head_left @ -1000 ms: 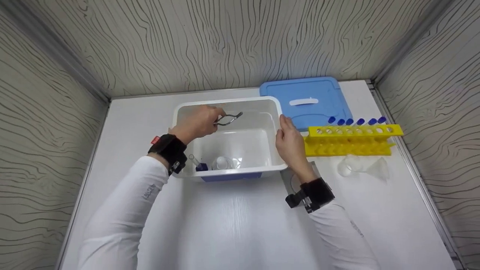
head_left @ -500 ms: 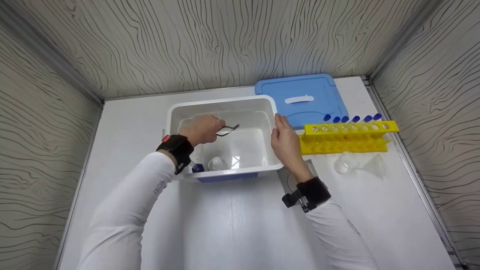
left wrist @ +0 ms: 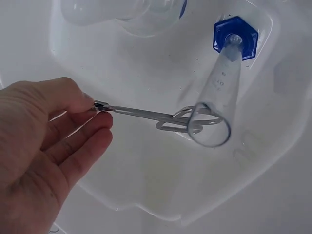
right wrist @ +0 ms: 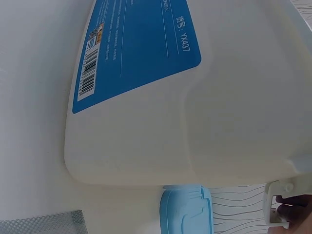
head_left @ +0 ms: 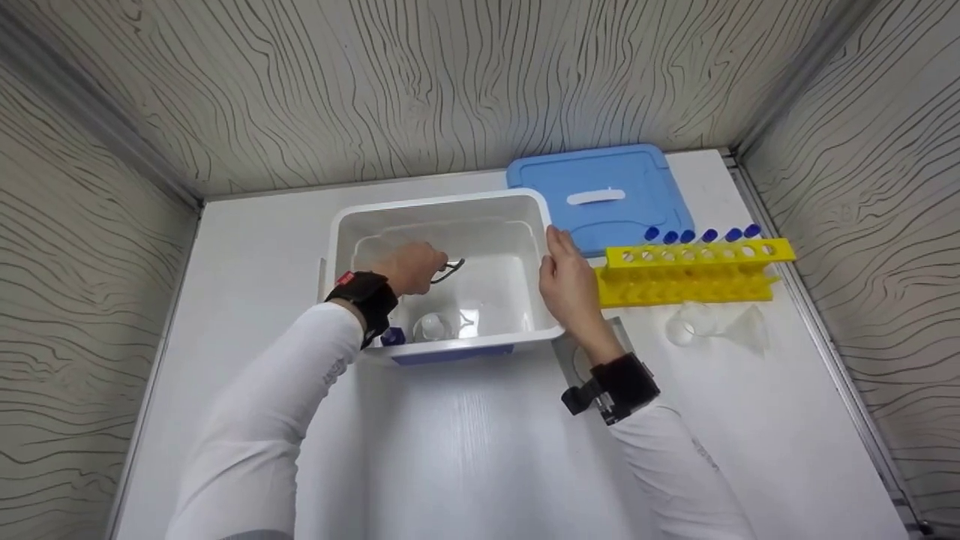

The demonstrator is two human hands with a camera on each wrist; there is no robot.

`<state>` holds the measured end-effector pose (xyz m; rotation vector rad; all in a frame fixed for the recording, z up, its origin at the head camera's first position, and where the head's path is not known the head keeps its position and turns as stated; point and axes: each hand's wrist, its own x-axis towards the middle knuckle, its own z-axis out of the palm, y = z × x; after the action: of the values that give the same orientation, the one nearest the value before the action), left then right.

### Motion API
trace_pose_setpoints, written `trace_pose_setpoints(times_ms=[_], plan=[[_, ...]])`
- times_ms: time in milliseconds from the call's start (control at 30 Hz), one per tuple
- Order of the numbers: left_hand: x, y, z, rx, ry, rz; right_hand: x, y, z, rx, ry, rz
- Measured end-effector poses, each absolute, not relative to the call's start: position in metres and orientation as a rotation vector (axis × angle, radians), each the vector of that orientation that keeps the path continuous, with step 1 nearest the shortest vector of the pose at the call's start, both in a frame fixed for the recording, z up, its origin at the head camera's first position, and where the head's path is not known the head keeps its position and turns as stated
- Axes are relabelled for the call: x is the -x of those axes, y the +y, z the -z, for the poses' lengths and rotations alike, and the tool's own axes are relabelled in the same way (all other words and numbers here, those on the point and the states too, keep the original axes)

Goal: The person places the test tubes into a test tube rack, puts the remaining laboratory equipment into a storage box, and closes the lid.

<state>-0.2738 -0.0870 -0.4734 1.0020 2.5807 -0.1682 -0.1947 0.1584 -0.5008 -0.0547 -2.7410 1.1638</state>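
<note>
My left hand (head_left: 411,268) is inside the white plastic bin (head_left: 442,199), pinching a metal test tube clamp (left wrist: 141,113) between thumb and fingers. In the left wrist view the clamp's wire loops overlap the mouth of a clear graduated cylinder (left wrist: 222,80). The cylinder stands on a blue hexagonal base (left wrist: 235,38) in the bin's near left corner; the forearm hides most of it in the head view. Beside it is a clear glass flask (head_left: 433,328). My right hand (head_left: 568,289) grips the bin's right side, its fingers (right wrist: 292,210) curled at the white handle (right wrist: 280,189).
A blue lid (head_left: 637,172) with a white handle lies behind the bin's right corner. To the right stands a yellow test tube rack (head_left: 697,295) with several blue-capped tubes. In front of it are a clear beaker (head_left: 684,331) and a funnel (head_left: 748,330). Grey wire mesh (right wrist: 44,224) lies under the right wrist.
My left hand has lowered the test tube clamp deeper into the bin, toward its floor. The right hand keeps its grip on the bin's side. The head view has shifted slightly.
</note>
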Motion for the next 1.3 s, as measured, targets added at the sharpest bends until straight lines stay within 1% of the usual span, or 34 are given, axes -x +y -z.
trace_pose_setpoints(times_ms=[333,467,667,800,1133,1300], plan=[[0.272,-0.081,0.47,-0.966,2.515,0.075,0.195,0.159,0.5,0.044,-2.735,-1.154],[0.275,-0.082,0.459,-0.944,2.512,0.097,0.196,0.158,0.498,0.051,-2.747,-1.153],[0.278,-0.088,0.438,-0.788,2.546,0.098,0.196,0.159,0.498,0.073,-2.759,-1.162],[0.276,-0.095,0.431,-0.722,2.542,-0.019,0.196,0.16,0.499,0.078,-2.763,-1.183],[0.259,-0.125,0.425,-0.701,2.676,-0.432,0.196,0.163,0.502,0.069,-2.763,-1.178],[0.249,-0.146,0.427,-0.594,2.767,-0.619,0.197,0.162,0.501,0.039,-2.741,-1.197]])
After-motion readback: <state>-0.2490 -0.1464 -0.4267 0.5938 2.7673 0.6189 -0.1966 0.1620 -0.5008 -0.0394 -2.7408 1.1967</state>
